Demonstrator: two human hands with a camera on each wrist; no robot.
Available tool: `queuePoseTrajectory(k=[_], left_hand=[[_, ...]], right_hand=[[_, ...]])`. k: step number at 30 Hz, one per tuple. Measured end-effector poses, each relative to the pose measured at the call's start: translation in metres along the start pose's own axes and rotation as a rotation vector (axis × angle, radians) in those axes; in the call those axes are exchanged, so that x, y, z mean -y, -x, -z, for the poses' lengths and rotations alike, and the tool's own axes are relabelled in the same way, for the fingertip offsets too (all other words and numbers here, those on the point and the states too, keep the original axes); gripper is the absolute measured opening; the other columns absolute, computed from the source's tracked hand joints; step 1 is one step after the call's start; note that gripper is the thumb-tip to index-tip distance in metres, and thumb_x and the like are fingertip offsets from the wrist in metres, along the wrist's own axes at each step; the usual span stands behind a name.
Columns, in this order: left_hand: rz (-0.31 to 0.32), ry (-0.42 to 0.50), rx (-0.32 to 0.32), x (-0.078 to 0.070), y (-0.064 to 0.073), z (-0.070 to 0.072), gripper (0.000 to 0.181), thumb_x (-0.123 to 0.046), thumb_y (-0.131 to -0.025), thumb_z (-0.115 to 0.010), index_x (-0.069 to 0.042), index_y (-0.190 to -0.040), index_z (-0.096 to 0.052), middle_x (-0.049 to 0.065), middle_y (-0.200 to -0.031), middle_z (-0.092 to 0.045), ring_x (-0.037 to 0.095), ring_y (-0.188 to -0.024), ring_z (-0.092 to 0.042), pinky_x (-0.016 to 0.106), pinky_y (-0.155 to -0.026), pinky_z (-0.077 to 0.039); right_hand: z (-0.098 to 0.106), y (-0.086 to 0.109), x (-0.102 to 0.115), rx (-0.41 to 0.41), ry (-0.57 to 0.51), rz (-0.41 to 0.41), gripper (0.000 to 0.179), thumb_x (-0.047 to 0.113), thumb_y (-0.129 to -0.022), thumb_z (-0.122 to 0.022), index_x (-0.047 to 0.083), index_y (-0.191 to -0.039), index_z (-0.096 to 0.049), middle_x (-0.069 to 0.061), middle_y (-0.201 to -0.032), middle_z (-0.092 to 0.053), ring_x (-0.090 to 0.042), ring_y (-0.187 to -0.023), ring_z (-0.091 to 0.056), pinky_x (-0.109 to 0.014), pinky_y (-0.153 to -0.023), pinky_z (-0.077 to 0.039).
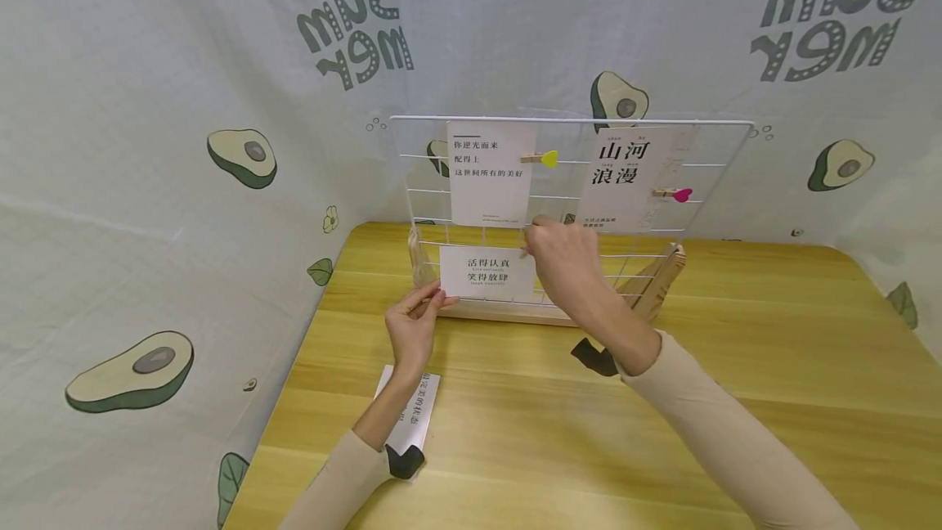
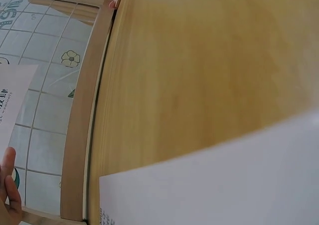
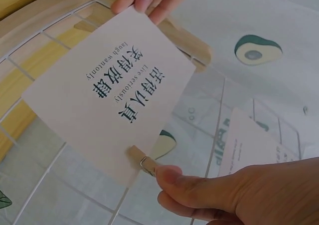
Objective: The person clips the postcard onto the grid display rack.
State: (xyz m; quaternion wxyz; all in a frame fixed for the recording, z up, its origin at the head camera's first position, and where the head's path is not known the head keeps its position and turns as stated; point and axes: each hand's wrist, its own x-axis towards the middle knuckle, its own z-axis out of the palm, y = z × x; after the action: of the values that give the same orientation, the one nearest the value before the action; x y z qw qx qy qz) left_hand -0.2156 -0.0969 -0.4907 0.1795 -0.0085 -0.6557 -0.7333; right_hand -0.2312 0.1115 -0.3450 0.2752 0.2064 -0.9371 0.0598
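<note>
A white printed card (image 1: 486, 272) stands against the lower left of a white wire grid (image 1: 559, 247). Its lower left corner is pinched by my left hand (image 1: 414, 325) between thumb and fingers. My right hand (image 1: 568, 258) pinches a small wooden clothespin (image 3: 143, 161) at the card's right edge, and in the right wrist view the pin's tip lies over that edge. Above hang two more cards: one on the left (image 1: 489, 186) with a yellow-heart clothespin (image 1: 540, 159), one on the right (image 1: 625, 178) with a pink-heart clothespin (image 1: 673, 195).
The grid stands in a wooden base (image 1: 508, 316) on a wooden table (image 1: 515, 399). Another printed card (image 1: 415, 424) lies on the table under my left forearm. Behind the grid hangs a white avocado-print cloth (image 1: 294, 252).
</note>
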Motion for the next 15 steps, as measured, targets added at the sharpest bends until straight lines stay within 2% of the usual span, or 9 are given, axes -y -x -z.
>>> queuePoseTrajectory(k=[5,10,12,15], left_hand=[[-0.03,-0.043,0.003,0.0006,0.0015,-0.0013,0.025,0.005,-0.095,-0.068,0.006,-0.12,-0.072,0.029,-0.104,-0.071,0.04,-0.096,-0.076,0.015,-0.084,-0.058],[-0.049,-0.088,0.012,0.0003,0.0035,-0.0022,0.029,0.007,-0.096,-0.066,0.006,-0.125,-0.07,0.027,-0.107,-0.071,0.043,-0.098,-0.075,0.009,-0.08,-0.055],[-0.059,-0.11,0.027,-0.0003,0.004,-0.0023,0.031,0.007,-0.096,-0.066,0.006,-0.127,-0.068,0.027,-0.11,-0.07,0.043,-0.097,-0.075,0.007,-0.071,-0.052],[-0.078,-0.151,0.062,-0.0015,0.0046,-0.0027,0.034,0.005,-0.098,-0.065,0.007,-0.132,-0.065,0.026,-0.117,-0.069,0.042,-0.094,-0.075,0.007,-0.055,-0.041]], right_hand=[[0.0001,-0.0003,0.0008,-0.005,0.011,0.001,0.009,0.008,-0.081,-0.083,0.0,-0.083,-0.08,-0.009,-0.074,-0.073,-0.01,-0.047,-0.036,-0.024,-0.041,-0.025],[-0.0004,-0.0005,0.0014,-0.007,0.024,0.004,0.008,0.008,-0.081,-0.083,0.001,-0.083,-0.081,-0.009,-0.074,-0.074,-0.012,-0.045,-0.046,-0.025,-0.04,-0.028],[-0.0011,-0.0006,0.0014,-0.007,0.033,0.004,0.008,0.008,-0.081,-0.083,0.001,-0.083,-0.081,-0.009,-0.075,-0.074,-0.013,-0.044,-0.048,-0.025,-0.04,-0.027],[-0.0017,-0.0005,0.0014,-0.005,0.044,0.007,0.008,0.008,-0.081,-0.083,0.001,-0.084,-0.081,-0.009,-0.076,-0.075,-0.012,-0.044,-0.046,-0.024,-0.04,-0.026]])
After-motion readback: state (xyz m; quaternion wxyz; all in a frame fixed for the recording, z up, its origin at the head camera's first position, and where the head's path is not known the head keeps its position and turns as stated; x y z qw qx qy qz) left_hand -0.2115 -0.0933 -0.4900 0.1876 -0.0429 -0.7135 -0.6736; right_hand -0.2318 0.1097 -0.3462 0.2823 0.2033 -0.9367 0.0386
